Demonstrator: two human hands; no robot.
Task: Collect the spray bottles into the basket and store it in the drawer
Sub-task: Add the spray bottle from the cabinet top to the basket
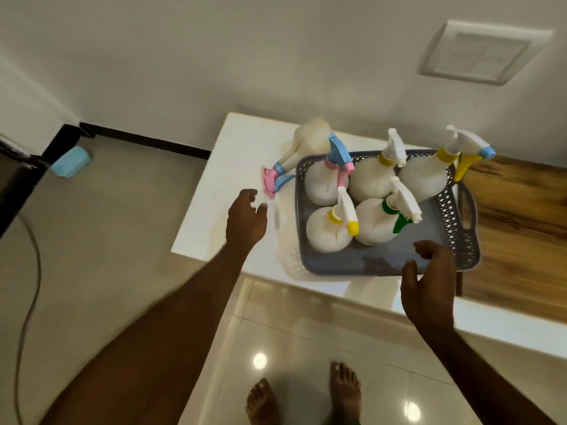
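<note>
1. The grey perforated plastic basket (460,216) sits on the white counter (233,179) with five white plastic spray bottles standing inside.
2. A sixth white spray bottle with a pink and blue trigger (306,142) lies on its side just left of the basket, at its far corner.
3. The left hand (245,222) hovers near that trigger, fingers open and empty.
4. The right hand (429,286) hangs at the basket's near rim, fingers loosely curled, gripping nothing.
5. The bottle looks light, smooth and stiff; its narrow neck seems the surest hold.
</note>
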